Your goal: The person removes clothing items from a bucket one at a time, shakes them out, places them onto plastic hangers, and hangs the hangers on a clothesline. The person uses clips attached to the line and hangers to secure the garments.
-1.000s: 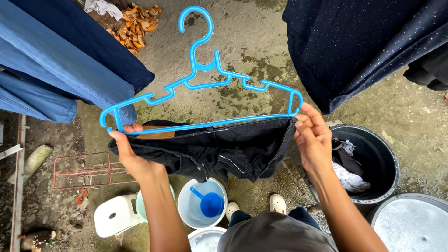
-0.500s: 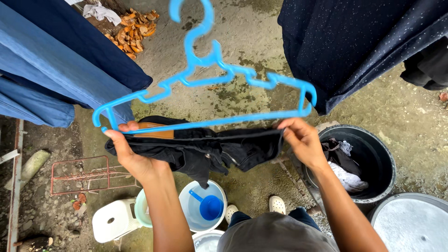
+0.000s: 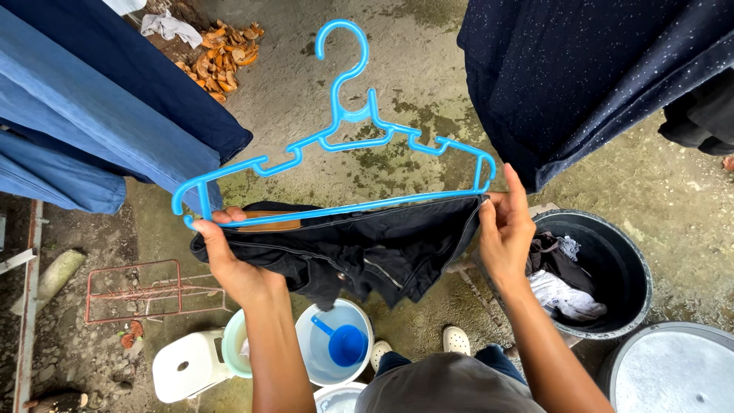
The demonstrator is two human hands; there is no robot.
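Since the earlier frame the blue hanger (image 3: pixel 336 138) has dropped slightly and levelled out, and the right hand (image 3: pixel 505 237) has moved out to the hanger's right end, drawing the dark garment (image 3: pixel 352 248) taut along the lower bar.

Largest in view are the hung clothes: blue fabric (image 3: pixel 92 115) filling the upper left of the frame and dark speckled cloth (image 3: pixel 596 76) in the upper right. Below them the concrete floor (image 3: pixel 428 69) shows (damp and stained in patches). A black tub (image 3: pixel 612 268) with wet laundry sits at the lower right, a pale basin (image 3: pixel 332 344) holding a blue scoop (image 3: pixel 344 344) at lower centre, and a white stool (image 3: pixel 187 367) at the lower left.

The garment hangs folded over the hanger's bar at mid-frame. The left hand (image 3: pixel 229 260) pinches the garment's left edge under the bar; the right hand pinches its right edge, fingers pressed together against the cloth.
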